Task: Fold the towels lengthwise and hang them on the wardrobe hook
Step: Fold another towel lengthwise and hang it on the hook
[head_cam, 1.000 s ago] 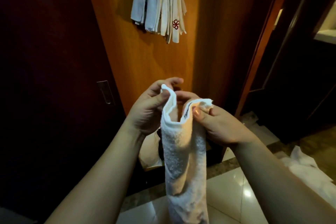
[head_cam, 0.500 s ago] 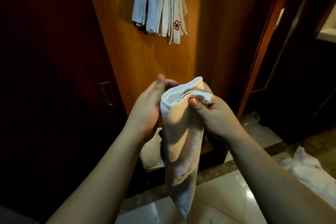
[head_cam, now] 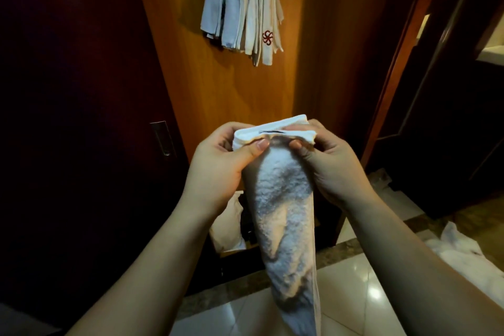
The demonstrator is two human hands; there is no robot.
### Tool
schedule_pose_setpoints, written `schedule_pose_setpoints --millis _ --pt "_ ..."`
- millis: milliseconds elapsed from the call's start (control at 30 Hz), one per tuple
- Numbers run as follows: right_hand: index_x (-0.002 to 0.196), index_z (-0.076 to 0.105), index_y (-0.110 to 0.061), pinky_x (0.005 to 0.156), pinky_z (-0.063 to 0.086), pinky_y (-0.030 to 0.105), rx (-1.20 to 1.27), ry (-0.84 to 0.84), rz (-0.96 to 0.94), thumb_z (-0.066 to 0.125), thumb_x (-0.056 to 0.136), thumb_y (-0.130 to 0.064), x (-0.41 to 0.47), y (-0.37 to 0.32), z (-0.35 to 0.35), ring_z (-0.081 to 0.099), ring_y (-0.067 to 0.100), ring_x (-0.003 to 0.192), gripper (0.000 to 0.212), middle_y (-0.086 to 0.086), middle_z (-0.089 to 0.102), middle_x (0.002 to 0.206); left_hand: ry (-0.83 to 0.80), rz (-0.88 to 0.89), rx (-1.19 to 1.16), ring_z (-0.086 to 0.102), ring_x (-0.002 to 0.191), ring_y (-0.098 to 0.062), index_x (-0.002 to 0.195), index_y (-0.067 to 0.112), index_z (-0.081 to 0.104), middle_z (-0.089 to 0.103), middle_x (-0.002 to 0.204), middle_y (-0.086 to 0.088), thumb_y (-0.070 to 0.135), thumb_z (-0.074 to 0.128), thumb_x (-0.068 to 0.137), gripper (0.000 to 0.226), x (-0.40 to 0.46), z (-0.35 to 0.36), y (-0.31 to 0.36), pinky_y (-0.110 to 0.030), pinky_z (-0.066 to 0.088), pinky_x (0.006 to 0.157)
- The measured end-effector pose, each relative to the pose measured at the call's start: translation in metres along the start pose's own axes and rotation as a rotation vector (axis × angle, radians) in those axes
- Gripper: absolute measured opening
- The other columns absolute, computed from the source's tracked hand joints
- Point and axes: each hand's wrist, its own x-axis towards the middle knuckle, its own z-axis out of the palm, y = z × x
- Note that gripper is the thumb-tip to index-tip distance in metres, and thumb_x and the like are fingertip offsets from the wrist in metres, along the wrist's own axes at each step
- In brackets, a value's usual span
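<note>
Both hands' grip, left hand [head_cam: 218,169], right hand [head_cam: 332,163], pinching folded towel [head_cam: 283,199] top

This is looking like a hotel room's entry area beside a built-in wardrobe. A warm orange wood wardrobe panel [head_cam: 218,84] is standing at twelve o'clock, with a bundle of folded white towels [head_cam: 242,5] hanging on it, one bearing a red embroidered logo [head_cam: 267,37]. A dark sliding door with a recessed metal pull [head_cam: 163,138] is filling nine o'clock. Glossy marble floor tiles [head_cam: 362,289] with a dark stone border are shining at five o'clock, with loose white linen [head_cam: 463,251] lying at four o'clock.
</note>
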Motion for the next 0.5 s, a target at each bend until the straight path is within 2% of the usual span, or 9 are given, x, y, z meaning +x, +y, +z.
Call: schedule_pose_setpoints --millis 67,100,167,267,367,400,433,467,500 --pt "0.107 0.073 -0.041 0.084 0.054 0.026 0.062 0.030 0.020 0.072 0.082 -0.029 -0.001 0.000 -0.003 0.065 0.015 0.102 0.028 0.002 0.066 0.111 0.006 0.007 0.021 0.066 0.070 -0.005 0.086 0.015 0.067 0.072 0.076 0.006 -0.001 0.071 0.084 0.016 0.000 0.000 0.001 -0.019 0.052 0.058" --pt "0.114 0.068 -0.046 0.086 0.056 0.030 0.079 0.031 0.033 0.074 0.081 -0.027 -0.001 0.002 -0.005 0.067 0.021 0.103 0.039 0.008 0.066 0.113 0.000 0.010 0.037 0.066 0.068 -0.003 0.085 0.015 0.067 0.072 0.074 0.007 -0.001 0.071 0.084 0.016 -0.001 0.000 0.002 -0.018 0.052 0.057" --pt "0.123 0.061 -0.041 0.089 0.056 0.037 0.100 0.015 0.068 0.078 0.078 -0.029 -0.002 0.003 -0.007 0.067 0.030 0.103 0.051 0.017 0.066 0.110 -0.021 0.019 0.072 0.066 0.069 -0.004 0.085 0.017 0.067 0.071 0.075 0.007 0.001 0.071 0.085 0.017 -0.002 -0.003 0.003 -0.020 0.052 0.058" --pt "0.100 0.071 -0.027 0.080 0.055 0.030 0.076 0.026 0.093 0.083 0.069 -0.040 -0.001 0.001 -0.010 0.069 0.015 0.092 0.035 -0.001 0.074 0.096 -0.043 0.027 0.120 0.067 0.071 -0.009 0.086 0.021 0.069 0.072 0.077 0.003 0.006 0.071 0.087 0.015 -0.004 -0.005 0.006 -0.029 0.054 0.063" --pt "0.084 0.072 -0.039 0.075 0.055 0.025 0.031 0.036 0.045 0.079 0.068 -0.043 -0.002 -0.003 -0.007 0.067 0.009 0.087 0.017 -0.010 0.072 0.089 -0.042 0.010 0.034 0.069 0.074 -0.010 0.097 0.019 0.068 0.074 0.082 0.004 0.011 0.071 0.086 0.014 -0.004 -0.008 0.008 -0.027 0.057 0.062" --pt "0.081 0.071 -0.041 0.073 0.055 0.025 0.032 0.035 0.022 0.077 0.070 -0.042 -0.002 -0.005 -0.005 0.067 0.008 0.087 0.013 -0.011 0.071 0.088 -0.077 -0.016 -0.026 0.071 0.079 -0.011 0.105 0.019 0.066 0.075 0.088 0.004 0.019 0.074 0.084 0.023 -0.003 -0.010 0.006 -0.026 0.057 0.063" --pt "0.080 0.071 -0.041 0.073 0.054 0.025 0.027 0.036 -0.001 0.076 0.072 -0.039 0.000 -0.006 -0.003 0.066 0.009 0.087 0.010 -0.011 0.071 0.087 -0.129 -0.051 -0.085 0.072 0.087 -0.014 0.114 0.018 0.064 0.076 0.097 0.003 0.033 0.079 0.077 0.042 -0.002 -0.014 0.001 -0.025 0.057 0.067" --pt "0.080 0.070 -0.040 0.072 0.055 0.026 0.033 0.033 -0.019 0.075 0.074 -0.036 0.002 -0.008 0.000 0.066 0.010 0.087 0.008 -0.011 0.070 0.086 -0.189 -0.099 -0.129 0.072 0.095 -0.017 0.118 0.018 0.064 0.075 0.105 0.000 0.044 0.084 0.068 0.060 -0.001 -0.016 -0.003 -0.026 0.057 0.072" --pt "0.079 0.070 -0.039 0.072 0.055 0.027 0.042 0.028 -0.035 0.074 0.075 -0.034 0.004 -0.009 0.003 0.066 0.010 0.086 0.008 -0.010 0.070 0.085 -0.248 -0.143 -0.164 0.071 0.100 -0.019 0.118 0.016 0.067 0.074 0.110 -0.003 0.048 0.088 0.062 0.067 -0.001 -0.018 -0.006 -0.027 0.056 0.078"
